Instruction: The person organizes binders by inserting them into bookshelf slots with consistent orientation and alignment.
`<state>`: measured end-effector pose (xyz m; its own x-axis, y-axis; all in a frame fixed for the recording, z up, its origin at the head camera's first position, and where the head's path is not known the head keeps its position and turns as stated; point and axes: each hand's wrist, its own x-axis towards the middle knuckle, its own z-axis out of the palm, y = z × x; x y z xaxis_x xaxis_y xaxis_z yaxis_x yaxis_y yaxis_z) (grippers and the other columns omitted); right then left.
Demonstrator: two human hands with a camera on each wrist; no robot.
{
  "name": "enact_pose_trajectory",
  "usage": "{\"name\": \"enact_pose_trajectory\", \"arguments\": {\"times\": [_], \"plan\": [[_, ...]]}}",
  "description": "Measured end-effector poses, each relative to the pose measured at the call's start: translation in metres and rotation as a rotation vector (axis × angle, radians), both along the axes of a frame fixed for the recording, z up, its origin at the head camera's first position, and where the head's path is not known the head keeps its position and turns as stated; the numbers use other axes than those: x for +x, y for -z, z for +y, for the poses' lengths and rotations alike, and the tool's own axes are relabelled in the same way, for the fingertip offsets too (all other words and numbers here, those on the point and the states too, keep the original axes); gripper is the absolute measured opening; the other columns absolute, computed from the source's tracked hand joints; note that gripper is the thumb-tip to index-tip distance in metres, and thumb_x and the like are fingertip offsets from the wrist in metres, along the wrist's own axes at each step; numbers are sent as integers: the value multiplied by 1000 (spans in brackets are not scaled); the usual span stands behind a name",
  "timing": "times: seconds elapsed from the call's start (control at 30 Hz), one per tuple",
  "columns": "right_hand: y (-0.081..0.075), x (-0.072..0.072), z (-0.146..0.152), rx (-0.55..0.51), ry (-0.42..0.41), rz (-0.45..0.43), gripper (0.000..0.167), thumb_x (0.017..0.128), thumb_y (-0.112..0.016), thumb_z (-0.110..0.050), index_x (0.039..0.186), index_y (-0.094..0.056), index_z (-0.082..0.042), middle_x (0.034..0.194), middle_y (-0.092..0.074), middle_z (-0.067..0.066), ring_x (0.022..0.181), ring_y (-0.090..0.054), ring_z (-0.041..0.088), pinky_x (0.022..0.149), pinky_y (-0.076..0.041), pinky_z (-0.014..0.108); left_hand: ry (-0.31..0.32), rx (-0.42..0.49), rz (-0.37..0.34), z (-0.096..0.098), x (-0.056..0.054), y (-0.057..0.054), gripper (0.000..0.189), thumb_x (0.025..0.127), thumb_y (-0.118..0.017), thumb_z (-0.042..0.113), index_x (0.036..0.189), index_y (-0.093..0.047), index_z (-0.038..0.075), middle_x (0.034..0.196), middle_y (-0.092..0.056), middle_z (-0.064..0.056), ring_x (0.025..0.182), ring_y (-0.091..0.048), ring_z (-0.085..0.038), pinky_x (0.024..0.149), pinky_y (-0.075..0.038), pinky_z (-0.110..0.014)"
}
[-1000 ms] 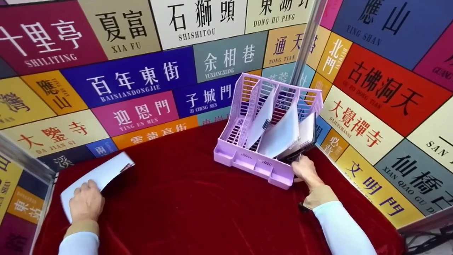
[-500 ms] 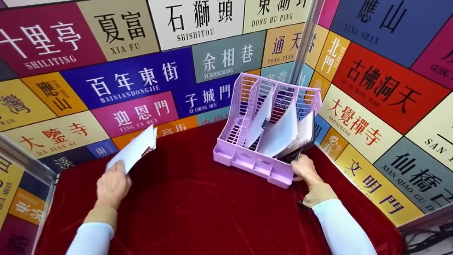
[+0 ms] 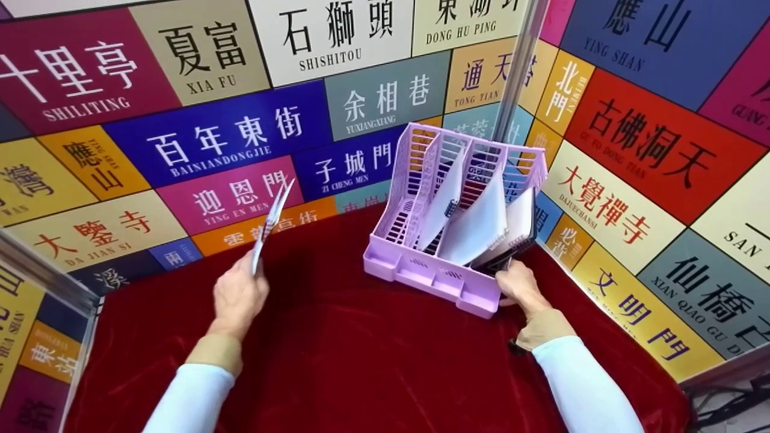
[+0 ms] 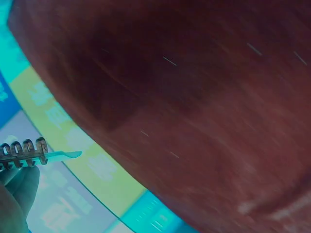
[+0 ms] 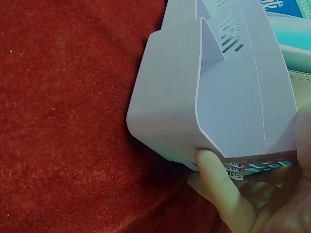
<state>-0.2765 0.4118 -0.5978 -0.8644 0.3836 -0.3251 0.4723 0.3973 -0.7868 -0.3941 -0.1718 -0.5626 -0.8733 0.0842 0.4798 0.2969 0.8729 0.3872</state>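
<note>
My left hand [image 3: 240,294] holds a thin white notebook [image 3: 272,219] raised over the table's left part, seen nearly edge-on. In the left wrist view, dark binding rings [image 4: 29,151] show along it above the fingers [image 4: 26,191]. To the right stands a purple file organizer [image 3: 421,278] with slatted compartments. White notebooks or papers [image 3: 478,222] lean in it, and a dark-edged notebook [image 3: 522,224] fills the rightmost slot. My right hand [image 3: 522,288] grips the organizer's front right corner; in the right wrist view one finger [image 5: 216,182] presses its lower corner [image 5: 167,92].
Dark red velvet cloth [image 3: 337,355] covers the table. Panels with large Chinese characters [image 3: 228,132] stand close behind and at both sides, joined by a metal post [image 3: 522,66]. Cables [image 3: 731,400] lie beyond the right edge.
My left hand has carried the notebook up and to the right, turning it from nearly face-on to edge-on. The right hand and organizer have stayed in place.
</note>
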Motion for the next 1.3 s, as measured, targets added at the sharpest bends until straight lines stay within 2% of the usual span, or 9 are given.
{"name": "enact_pose_trajectory", "arguments": {"times": [0.2, 0.33, 0.5, 0.7, 0.83, 0.97, 1.07, 1.17, 1.3], "plan": [[-1, -1, 0, 21, -11, -6, 52, 102, -44, -14, 149, -53, 5, 132, -65, 33, 90, -79, 33, 71, -72, 51, 54, 84, 45, 44, -3, -16, 24, 114, -62, 25, 123, -75, 7, 100, -80, -21, 89, -75, -54, 76, -62, -67], [-1, 2, 0, 20, -7, -4, 52, 102, -44, -13, 148, -53, 7, 133, -64, 33, 91, -79, 33, 71, -72, 51, 99, 154, 77, 75, -6, -27, 21, 112, -63, 22, 114, -77, 7, 99, -82, -20, 88, -78, -50, 79, -64, -63], [-2, 2, 0, 23, -9, 6, 51, 102, -45, -14, 149, -54, 5, 135, -64, 34, 94, -79, 35, 70, -72, 49, 149, 225, 85, 115, -9, -44, 24, 110, -62, 19, 118, -78, 3, 107, -84, -24, 96, -80, -51, 88, -66, -62], [-1, 0, -1, 19, -7, 10, 50, 102, -44, -13, 147, -55, 6, 131, -64, 32, 88, -79, 32, 68, -72, 49, 231, 263, 71, 159, -12, -58, 34, 117, -55, 26, 127, -78, 3, 119, -85, -22, 106, -82, -47, 96, -68, -58], [-1, 0, -3, 13, -2, -1, 50, 102, -45, -13, 147, -55, 5, 132, -65, 32, 89, -79, 32, 70, -72, 50, 269, 295, 39, 187, -10, -62, 34, 118, -54, 26, 125, -78, 3, 119, -85, -21, 107, -83, -44, 97, -69, -55], [-2, 2, -2, 12, -5, -4, 49, 103, -45, -14, 148, -55, 4, 133, -65, 33, 92, -79, 34, 73, -72, 51, 309, 316, 14, 218, -6, -65, 29, 117, -57, 23, 114, -77, 3, 107, -84, -21, 95, -82, -42, 85, -69, -54], [-3, 3, -2, 17, -1, -3, 48, 103, -45, -14, 147, -55, 4, 133, -65, 33, 93, -79, 35, 74, -72, 52, 346, 314, 6, 240, -3, -66, 28, 117, -56, 23, 113, -75, 4, 100, -82, -18, 88, -79, -38, 80, -67, -51], [-4, 4, -3, 17, 3, -1, 48, 103, -45, -14, 147, -55, 4, 133, -65, 33, 92, -79, 35, 73, -72, 51, 377, 314, 26, 260, -3, -65, 28, 117, -55, 23, 122, -76, 4, 104, -82, -16, 92, -80, -36, 84, -67, -49], [-6, 4, -5, 32, 0, -4, 48, 103, -45, -14, 147, -55, 3, 134, -65, 34, 94, -80, 36, 71, -72, 49, 401, 313, 59, 281, -4, -62, 29, 118, -53, 23, 123, -74, 3, 108, -81, -16, 99, -80, -36, 92, -68, -47]]}}
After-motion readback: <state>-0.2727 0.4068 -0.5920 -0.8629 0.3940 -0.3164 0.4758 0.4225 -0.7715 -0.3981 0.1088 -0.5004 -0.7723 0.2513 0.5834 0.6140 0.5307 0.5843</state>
